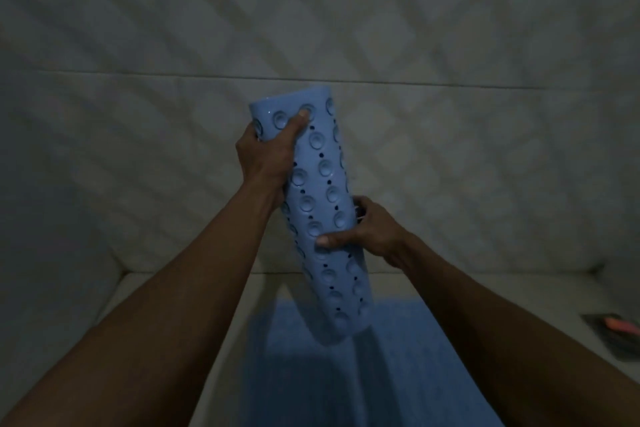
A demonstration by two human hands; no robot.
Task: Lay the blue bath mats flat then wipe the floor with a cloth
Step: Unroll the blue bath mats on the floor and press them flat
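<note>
A light blue rubber bath mat (pixel 323 184), rolled into a tube with suction cups and small holes on the outside, is held nearly upright in the air, tilted slightly left at the top. My left hand (pixel 266 152) grips its upper end, thumb across a suction cup. My right hand (pixel 363 229) grips its middle from the right side. Beneath it a second blue mat (pixel 346 374) with a textured surface lies flat on the pale floor (pixel 180 305).
Tiled walls (pixel 311 28) with a diamond pattern close in ahead and on both sides. At the right edge a dark flat object with a pink item (pixel 620 326) lies on the floor. The room is dim.
</note>
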